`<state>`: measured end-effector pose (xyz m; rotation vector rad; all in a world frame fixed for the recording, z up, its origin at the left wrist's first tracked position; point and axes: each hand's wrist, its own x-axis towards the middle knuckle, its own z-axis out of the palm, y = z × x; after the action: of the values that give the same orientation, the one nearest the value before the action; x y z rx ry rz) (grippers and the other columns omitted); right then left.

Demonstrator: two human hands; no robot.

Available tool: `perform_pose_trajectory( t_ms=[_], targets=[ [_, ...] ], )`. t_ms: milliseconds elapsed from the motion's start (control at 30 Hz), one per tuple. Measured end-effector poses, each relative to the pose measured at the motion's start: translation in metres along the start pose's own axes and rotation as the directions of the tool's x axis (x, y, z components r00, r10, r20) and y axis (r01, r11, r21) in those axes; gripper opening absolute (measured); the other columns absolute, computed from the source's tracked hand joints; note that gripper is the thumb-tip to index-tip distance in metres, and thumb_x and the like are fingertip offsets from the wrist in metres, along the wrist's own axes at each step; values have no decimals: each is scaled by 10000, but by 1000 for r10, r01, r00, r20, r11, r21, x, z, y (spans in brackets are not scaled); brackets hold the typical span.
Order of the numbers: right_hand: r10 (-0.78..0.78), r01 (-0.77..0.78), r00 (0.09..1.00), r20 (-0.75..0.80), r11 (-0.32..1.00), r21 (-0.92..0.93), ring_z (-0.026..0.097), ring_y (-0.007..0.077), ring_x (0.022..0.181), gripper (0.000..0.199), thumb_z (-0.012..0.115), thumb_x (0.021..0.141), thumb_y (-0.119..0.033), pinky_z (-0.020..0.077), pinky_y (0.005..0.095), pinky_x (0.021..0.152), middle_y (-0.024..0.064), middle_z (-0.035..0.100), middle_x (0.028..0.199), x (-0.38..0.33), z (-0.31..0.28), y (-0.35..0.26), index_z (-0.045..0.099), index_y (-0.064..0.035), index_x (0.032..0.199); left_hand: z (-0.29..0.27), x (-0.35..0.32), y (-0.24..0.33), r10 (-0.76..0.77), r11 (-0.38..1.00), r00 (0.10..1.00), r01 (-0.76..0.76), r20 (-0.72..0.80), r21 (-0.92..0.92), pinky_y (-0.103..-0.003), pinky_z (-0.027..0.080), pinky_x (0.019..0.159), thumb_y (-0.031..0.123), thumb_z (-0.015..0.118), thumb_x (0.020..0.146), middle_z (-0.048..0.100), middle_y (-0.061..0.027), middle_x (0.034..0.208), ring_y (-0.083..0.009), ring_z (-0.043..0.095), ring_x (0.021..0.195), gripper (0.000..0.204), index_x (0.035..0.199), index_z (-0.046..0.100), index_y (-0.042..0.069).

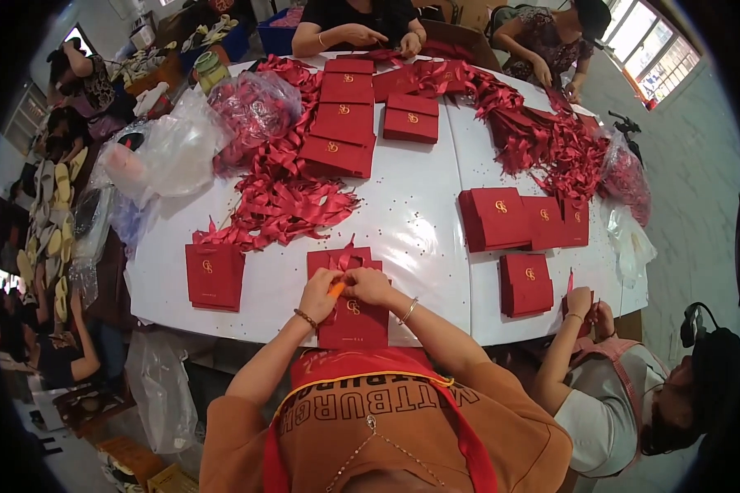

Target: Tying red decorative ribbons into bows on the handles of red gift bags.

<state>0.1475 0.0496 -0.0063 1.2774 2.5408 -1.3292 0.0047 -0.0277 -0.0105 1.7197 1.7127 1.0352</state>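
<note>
Red card bag (358, 335) lies at the white table's (423, 287) six o'clock, where the left hand (318, 296) and right hand (370, 286) meet, both curled nearly closed, pinching its ribbon (344, 260) beside an orange piece (336, 290). Bag stacks sit at four (524, 287) and eight o'clock (215, 279), a ribbon heap (292, 209) at nine, a co-worker (355, 15) at twelve.

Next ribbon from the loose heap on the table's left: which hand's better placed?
Left, likely: the left hand is nearer the ribbon heap; the right hand sits farther off. Both are at the red bag.
</note>
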Motion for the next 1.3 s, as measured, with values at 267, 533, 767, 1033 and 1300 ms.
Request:
perform_pose_trajectory(
  t_ms=[267, 533, 767, 1033, 1300],
  targets=[
    [-91, 101, 993, 80, 986, -135, 581, 263, 887, 301, 623, 730, -360, 415, 410, 775, 75, 639, 880, -2, -1, 2, 623, -148, 944, -1, 3, -15, -147, 984, 980, 159, 132, -83, -300, 461, 645, 67, 622, 745, 556, -105, 798, -211, 570, 715, 137, 874, 619, 23],
    [-407, 210, 887, -216, 774, -598, 433, 246, 976, 250, 673, 613, -277, 325, 416, 795, 65, 485, 943, -45, -8, -16, 633, -143, 820, -8, -9, -23, -204, 959, 955, 239, 214, -154, -257, 444, 631, 78, 616, 764, 556, -62, 774, -147, 544, 699, 82, 817, 620, 15],
    [-234, 152, 932, -276, 945, -289, 459, 336, 904, 283, 691, 640, -164, 437, 389, 765, 146, 480, 967, -50, -8, 4, 586, -87, 892, -19, -3, 14, -14, 996, 973, 34, 232, -82, -275, 434, 674, 116, 609, 784, 526, -92, 847, -200, 541, 784, 164, 930, 605, 40],
    [-145, 111, 966, -214, 980, -163, 471, 323, 860, 271, 700, 654, -151, 412, 388, 756, 125, 524, 911, -42, -10, 4, 595, -63, 888, -5, -19, 12, 10, 999, 999, -8, 37, -50, -302, 454, 670, 40, 601, 753, 511, -100, 883, -246, 548, 781, 128, 880, 591, 28],
    [-119, 100, 984, -129, 984, -145, 483, 313, 839, 236, 689, 680, -195, 409, 386, 762, 115, 545, 857, -40, -14, -4, 612, -74, 867, 8, -6, 23, -48, 993, 987, 31, 151, 115, -397, 460, 684, 100, 497, 824, 598, -163, 903, -337, 577, 822, 168, 967, 567, 46]
  ],
)
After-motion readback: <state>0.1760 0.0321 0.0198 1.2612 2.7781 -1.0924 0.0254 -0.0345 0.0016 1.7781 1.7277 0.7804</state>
